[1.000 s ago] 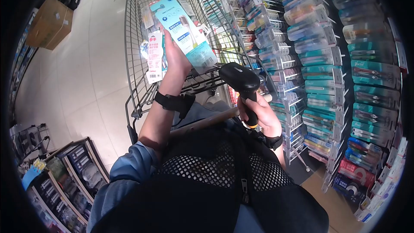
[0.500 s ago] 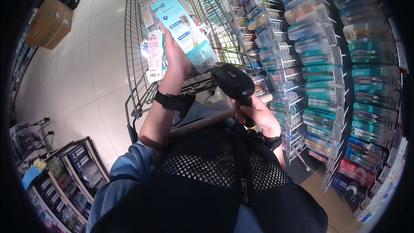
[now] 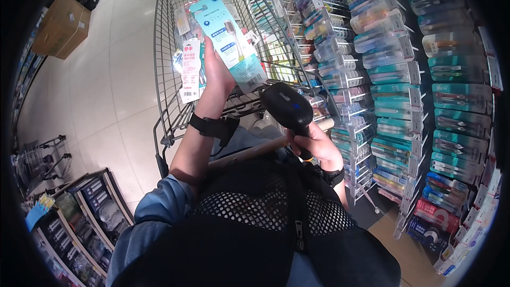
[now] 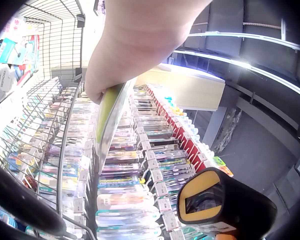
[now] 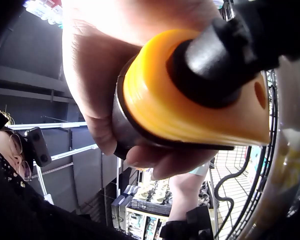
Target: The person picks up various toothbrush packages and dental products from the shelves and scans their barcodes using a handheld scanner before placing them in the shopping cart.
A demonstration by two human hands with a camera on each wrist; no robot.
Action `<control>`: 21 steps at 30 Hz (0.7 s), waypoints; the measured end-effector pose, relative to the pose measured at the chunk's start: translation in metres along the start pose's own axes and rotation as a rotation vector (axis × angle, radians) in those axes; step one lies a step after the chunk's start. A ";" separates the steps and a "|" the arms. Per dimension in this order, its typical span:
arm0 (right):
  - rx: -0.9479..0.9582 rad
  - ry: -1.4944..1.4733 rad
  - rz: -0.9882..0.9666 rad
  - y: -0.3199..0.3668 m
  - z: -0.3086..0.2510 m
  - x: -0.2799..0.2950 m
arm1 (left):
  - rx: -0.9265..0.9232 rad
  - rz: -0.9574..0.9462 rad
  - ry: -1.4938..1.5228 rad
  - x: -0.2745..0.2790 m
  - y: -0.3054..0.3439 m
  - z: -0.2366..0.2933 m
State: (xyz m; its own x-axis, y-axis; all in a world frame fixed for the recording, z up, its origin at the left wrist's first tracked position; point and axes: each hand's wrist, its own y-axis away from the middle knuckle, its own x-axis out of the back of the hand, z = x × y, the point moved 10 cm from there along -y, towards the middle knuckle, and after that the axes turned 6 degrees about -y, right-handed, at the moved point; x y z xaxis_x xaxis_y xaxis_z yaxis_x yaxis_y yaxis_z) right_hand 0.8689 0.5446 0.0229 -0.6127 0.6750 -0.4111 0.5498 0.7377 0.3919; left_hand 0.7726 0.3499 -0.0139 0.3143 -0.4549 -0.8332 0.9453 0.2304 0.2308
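Note:
In the head view my left hand [image 3: 217,74] holds a tall pale-blue toothbrush pack [image 3: 227,40], its printed face and barcode toward the camera. From the left wrist view that pack [image 4: 109,120] appears nearly edge-on below the hand. My right hand [image 3: 321,146] grips the handle of a black barcode scanner [image 3: 287,105], whose head sits just below the pack's barcode end. A small blue light shows on the scanner. In the right wrist view, fingers curl round the handle above its orange base [image 5: 155,100]. A pink-and-white toothbrush pack [image 3: 189,72] stands beside my left wrist.
A wire shopping cart [image 3: 158,64] with several packages in it is in front, its handlebar [image 3: 255,150] close to my body. Racks of hanging toothbrushes [image 3: 396,98] line the right side. A cardboard box [image 3: 62,26] and low shelves [image 3: 87,218] are on the left.
The scanner has moved left and slightly down, and a blue light now shows on it. The toothbrush pack in my left hand has turned and shifted slightly right.

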 end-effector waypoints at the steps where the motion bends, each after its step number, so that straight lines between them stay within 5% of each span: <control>1: -0.002 0.003 0.001 0.000 0.000 -0.001 | 0.008 0.001 0.005 0.001 -0.001 -0.001; 8: 0.023 0.027 -0.001 -0.001 0.001 0.002 | 0.024 0.016 0.002 0.003 -0.002 -0.002; 18: 0.075 -0.058 0.403 0.003 0.004 0.060 | 0.263 0.325 0.018 0.084 -0.015 -0.041; 21: 0.070 0.042 0.432 0.002 0.011 0.073 | 0.224 0.273 -0.109 0.098 -0.027 -0.039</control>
State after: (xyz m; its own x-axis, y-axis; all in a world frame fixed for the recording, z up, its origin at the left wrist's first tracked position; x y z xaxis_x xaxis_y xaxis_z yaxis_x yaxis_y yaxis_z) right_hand 0.8315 0.5960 -0.0155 -0.3399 0.9217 -0.1869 0.7968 0.3878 0.4633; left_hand 0.7745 0.3323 -0.1216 0.5538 -0.4943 -0.6700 0.8169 0.1671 0.5520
